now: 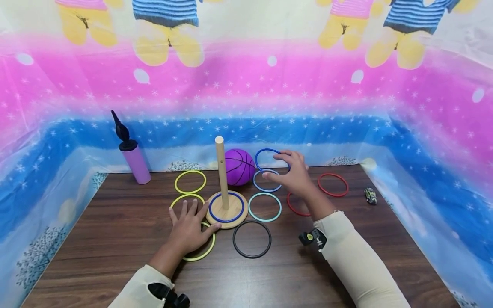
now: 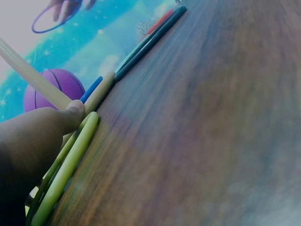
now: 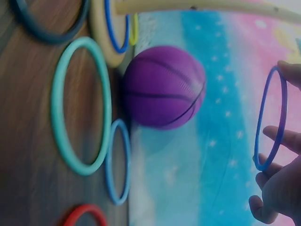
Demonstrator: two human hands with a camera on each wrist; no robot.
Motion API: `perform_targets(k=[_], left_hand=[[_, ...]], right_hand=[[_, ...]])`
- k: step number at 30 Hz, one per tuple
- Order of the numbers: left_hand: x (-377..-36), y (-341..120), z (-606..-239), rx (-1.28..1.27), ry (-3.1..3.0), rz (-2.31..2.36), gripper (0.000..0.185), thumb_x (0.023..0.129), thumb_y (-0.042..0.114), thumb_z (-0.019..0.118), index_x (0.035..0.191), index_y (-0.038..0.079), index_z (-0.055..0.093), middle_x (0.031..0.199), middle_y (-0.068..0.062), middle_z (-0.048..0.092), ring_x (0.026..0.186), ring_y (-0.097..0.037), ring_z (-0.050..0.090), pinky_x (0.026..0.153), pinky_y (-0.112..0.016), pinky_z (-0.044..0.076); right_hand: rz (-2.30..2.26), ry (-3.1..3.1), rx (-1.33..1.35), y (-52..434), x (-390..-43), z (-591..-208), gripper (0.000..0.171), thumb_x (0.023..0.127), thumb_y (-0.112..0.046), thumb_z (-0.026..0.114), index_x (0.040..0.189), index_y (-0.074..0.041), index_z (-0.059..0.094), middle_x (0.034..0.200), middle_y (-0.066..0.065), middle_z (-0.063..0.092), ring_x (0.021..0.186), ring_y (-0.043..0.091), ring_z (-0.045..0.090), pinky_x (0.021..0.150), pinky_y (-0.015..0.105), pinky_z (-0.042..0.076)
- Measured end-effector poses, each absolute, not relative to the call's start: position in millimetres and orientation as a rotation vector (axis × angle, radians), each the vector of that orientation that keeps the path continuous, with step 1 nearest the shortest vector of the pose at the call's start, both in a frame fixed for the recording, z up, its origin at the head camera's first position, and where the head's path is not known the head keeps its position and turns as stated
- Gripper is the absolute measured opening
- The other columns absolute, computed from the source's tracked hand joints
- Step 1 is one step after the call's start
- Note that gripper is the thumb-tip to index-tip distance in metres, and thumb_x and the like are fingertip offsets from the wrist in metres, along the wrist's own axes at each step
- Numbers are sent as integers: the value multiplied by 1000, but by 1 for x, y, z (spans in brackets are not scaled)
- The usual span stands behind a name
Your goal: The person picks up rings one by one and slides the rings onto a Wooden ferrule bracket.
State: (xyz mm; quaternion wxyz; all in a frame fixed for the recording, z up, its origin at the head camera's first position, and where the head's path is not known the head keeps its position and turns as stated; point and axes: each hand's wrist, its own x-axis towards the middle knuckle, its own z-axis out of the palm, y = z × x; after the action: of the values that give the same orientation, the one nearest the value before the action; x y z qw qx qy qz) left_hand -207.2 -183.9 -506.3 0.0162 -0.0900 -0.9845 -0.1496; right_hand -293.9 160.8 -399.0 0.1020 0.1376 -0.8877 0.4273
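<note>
In our right hand (image 1: 294,173) we pinch a blue ring (image 1: 267,149) between thumb and fingers, held up off the desk (image 1: 127,244) and looking roughly level. The wooden post (image 1: 222,175) stands upright to the left and nearer, with its tip apart from that ring. Our left hand (image 1: 188,231), fingers spread and holding nothing, lies over yellow rings (image 1: 213,244), nearer the post's base (image 1: 236,204); we cannot tell whether its thumb touches that.
</note>
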Motion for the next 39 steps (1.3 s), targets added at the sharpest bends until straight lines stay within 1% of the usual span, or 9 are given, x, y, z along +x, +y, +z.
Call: perform_targets(k=[5,10,12,17,24,28,32,36,39], left_hand=[[-208,-184,-506,-283,-3061,-458,89,103,71,60,172,20,38,176,-30,31,165,-61,15,123,-90,-1],[-208,-185,-506,-280,-3053,-450,88,103,71,60,171,19,40,176,-30,32,165,-61,17,123,-90,0],[-208,-185,-507,-280,-3051,-447,88,103,71,60,171,19,40,175,-30,32,164,-61,17,123,-90,1],[-208,-184,-508,-282,-3061,-447,89,103,72,59,172,20,38,176,-29,31,165,-61,17,123,-90,0],[-210,-184,-506,-280,-3051,-451,90,103,73,59,172,19,38,177,-29,30,165,-61,15,123,-90,0],[-209,-185,-506,-284,-3053,-447,89,103,72,59,172,19,38,176,-30,31,164,-62,16,122,-90,0],[-208,-185,-506,-283,-3061,-450,89,103,72,59,172,19,39,176,-30,32,164,-61,16,122,-90,0],[-208,-184,-506,-278,-3069,-453,89,103,72,58,172,20,38,176,-30,31,165,-61,16,122,-90,-1],[-208,-184,-506,-279,-3073,-450,89,103,72,58,172,20,38,176,-30,31,165,-60,16,122,-90,-1]], right_hand=[[1397,-2532,457,145,-285,-380,71,84,-44,93,146,-17,70,170,6,44,162,32,25,124,76,31],[1421,-2423,559,130,-280,-365,64,86,-38,93,142,-15,72,168,7,47,163,31,26,125,76,29],[1430,-2383,595,123,-278,-359,62,86,-36,93,141,-16,73,168,6,47,164,30,27,126,76,28],[1419,-2316,676,109,-274,-345,59,87,-33,92,139,-15,74,168,7,47,165,30,26,126,77,27],[1340,-2261,776,93,-272,-329,59,87,-34,92,138,-11,74,167,11,48,163,33,32,125,74,32],[1344,-2263,831,84,-270,-327,61,87,-34,92,139,-9,73,168,13,47,164,35,32,126,72,33],[1354,-2290,851,75,-268,-328,63,87,-31,92,142,-9,71,168,12,47,163,34,34,127,71,35],[1369,-2321,858,69,-268,-333,66,86,-28,95,144,-10,69,168,10,48,162,33,38,127,67,38],[1381,-2341,861,68,-270,-341,68,85,-27,97,144,-9,69,167,11,49,162,33,38,125,65,41]])
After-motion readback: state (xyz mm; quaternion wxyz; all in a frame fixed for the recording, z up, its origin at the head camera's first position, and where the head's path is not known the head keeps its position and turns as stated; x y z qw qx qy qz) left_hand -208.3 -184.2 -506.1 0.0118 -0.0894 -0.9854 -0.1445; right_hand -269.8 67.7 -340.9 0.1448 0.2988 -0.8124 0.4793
